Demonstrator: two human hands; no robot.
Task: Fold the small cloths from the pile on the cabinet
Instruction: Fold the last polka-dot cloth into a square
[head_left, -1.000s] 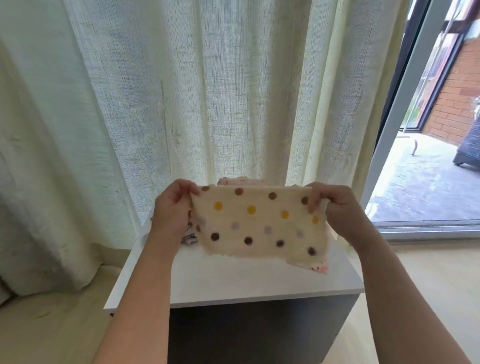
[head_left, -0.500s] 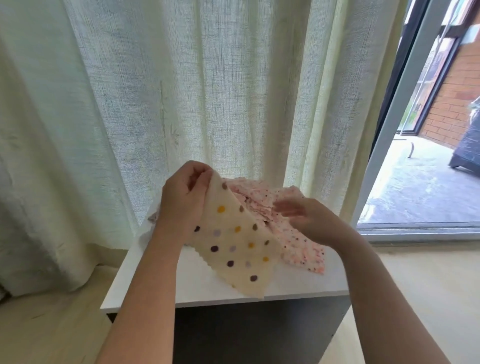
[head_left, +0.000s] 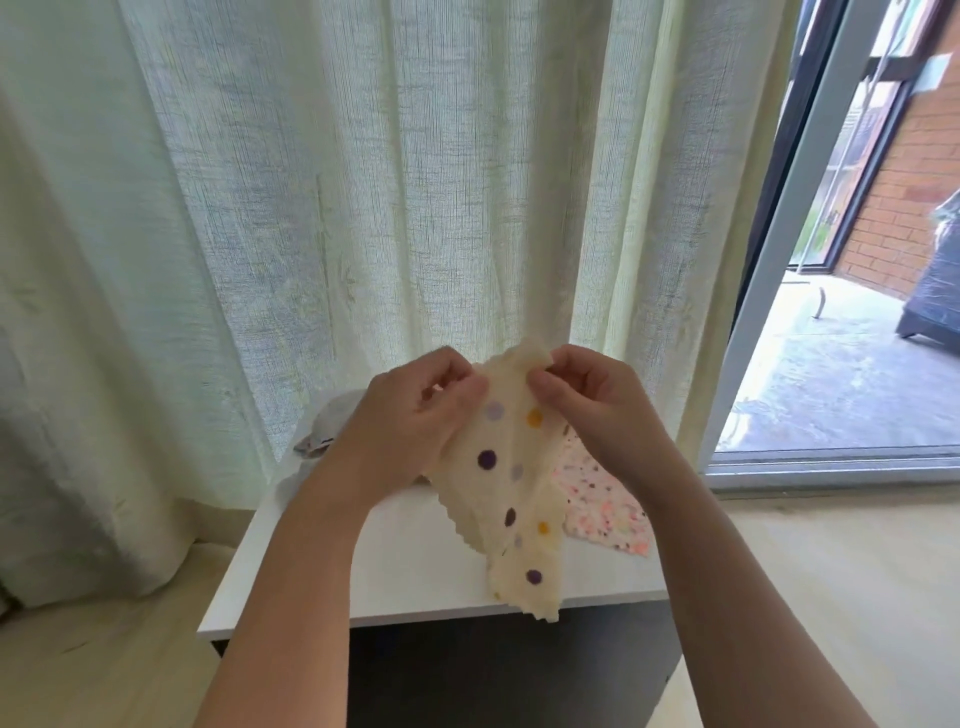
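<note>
A cream cloth with purple and yellow dots (head_left: 511, 488) hangs in a narrow strip above the white cabinet top (head_left: 415, 566). My left hand (head_left: 415, 421) and my right hand (head_left: 587, 410) pinch its upper edge close together. Its lower corner reaches past the cabinet's front edge. A pink speckled cloth (head_left: 602, 512) lies on the cabinet behind and to the right of it. A grey and white cloth (head_left: 322, 439) lies at the back left, partly hidden by my left hand.
A pale green curtain (head_left: 363, 208) hangs right behind the cabinet. An open sliding door (head_left: 779, 234) on the right leads to a paved yard. Light wooden floor (head_left: 104, 670) surrounds the cabinet.
A second ago both hands held the dotted cloth spread wide. My right hand let go, then came back to the top edge beside my left hand, and the cloth now hangs narrow.
</note>
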